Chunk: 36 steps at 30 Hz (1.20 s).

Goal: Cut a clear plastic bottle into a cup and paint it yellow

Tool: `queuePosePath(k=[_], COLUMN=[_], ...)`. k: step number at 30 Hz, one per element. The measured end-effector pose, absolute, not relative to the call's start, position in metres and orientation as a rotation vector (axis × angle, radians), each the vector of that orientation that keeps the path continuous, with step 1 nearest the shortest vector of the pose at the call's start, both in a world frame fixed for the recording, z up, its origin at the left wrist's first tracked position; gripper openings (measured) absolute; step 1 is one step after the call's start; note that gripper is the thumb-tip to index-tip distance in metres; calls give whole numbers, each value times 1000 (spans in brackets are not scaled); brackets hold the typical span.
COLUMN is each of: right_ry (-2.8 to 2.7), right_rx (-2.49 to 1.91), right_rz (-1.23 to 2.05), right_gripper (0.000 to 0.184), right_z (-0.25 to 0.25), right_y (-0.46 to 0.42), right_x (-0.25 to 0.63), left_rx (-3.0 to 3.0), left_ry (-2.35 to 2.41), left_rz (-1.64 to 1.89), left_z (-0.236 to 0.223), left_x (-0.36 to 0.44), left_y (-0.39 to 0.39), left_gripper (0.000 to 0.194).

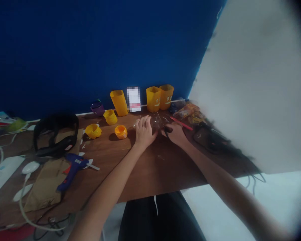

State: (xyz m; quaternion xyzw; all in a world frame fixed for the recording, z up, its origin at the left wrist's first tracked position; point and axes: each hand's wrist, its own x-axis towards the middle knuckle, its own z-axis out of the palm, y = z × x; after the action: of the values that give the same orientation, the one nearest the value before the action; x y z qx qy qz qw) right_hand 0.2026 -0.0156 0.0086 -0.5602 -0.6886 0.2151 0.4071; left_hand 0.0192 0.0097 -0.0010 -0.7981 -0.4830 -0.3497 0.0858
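A clear plastic bottle (155,122) lies on the brown table, between my hands. My left hand (144,131) is closed over its left side, fingers pointing away from me. On the other side my right hand (176,133) grips what look like black-handled scissors (168,129). Their blades are hard to make out against the see-through plastic. Just beyond my right hand lies a red stick-like marker (182,123). A small orange cut bottle piece (121,132) stands to the left of my left hand.
Yellow cups (153,99) with faces and a taller yellow container (119,103) stand by the blue wall. Left are yellow pieces (93,131), a purple cup (97,108), a blue glue gun (74,169), a black headset (55,135) and cables. Plastic scraps (189,110) lie right.
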Motion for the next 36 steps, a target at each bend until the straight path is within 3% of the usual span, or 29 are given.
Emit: queuePosePath(k=[6,12,17,36], right_ry=[-1751,-1784,-1835,-1883], right_rx=[-1434,-1414,-1392,-1361], right_rz=[433,432,439,569], right_gripper=[20,25,25,23], right_z=[8,6,10,7], right_y=[-8,-9,-14,-12], right_x=[209,209,206,209], left_rx=[-2246,-2132,-2099,-2122], left_ry=[-1533,-1608,-1729,-1617], left_rz=[-898,-1105,-1257,-1083], left_z=[11,13,8,0], left_x=[14,6,4,3], left_y=[6,7,14,20], left_gripper=[58,38,41,52])
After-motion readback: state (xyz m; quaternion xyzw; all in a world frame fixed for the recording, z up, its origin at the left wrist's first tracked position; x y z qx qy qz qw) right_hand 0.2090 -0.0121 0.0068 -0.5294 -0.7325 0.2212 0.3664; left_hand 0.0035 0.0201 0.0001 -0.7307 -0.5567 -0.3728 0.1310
